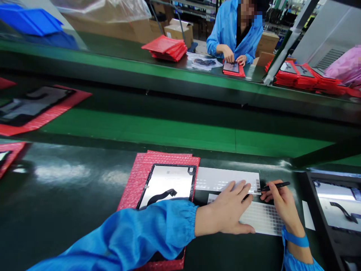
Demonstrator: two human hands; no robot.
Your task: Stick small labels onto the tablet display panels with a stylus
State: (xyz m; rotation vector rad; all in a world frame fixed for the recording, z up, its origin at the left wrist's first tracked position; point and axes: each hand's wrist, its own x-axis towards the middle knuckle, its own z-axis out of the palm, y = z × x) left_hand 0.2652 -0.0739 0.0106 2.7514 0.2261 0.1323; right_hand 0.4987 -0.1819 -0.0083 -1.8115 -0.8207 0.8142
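My left hand (229,210) lies flat with its fingers stretched out, across two sheets of small stickers. Its fingertips rest on the upper white sheet (214,178), and its palm covers part of the lower sheet (261,216). Pinched in my right hand (283,201) are slim black tweezers (279,185), their tip at the right end of the upper sheet. Beside my left forearm, a tablet screen (169,178) with a black frame and a dark flex cable (162,195) lies on red bubble-wrap bags (132,180). My sleeve hides its lower part.
On the right stands a black tray (310,203) holding another screen (338,203), with a white strip (308,215) beside it. More screens on red bags (70,105) lie at left. Across the raised green ledge (197,131), a co-worker (234,30) handles a screen.
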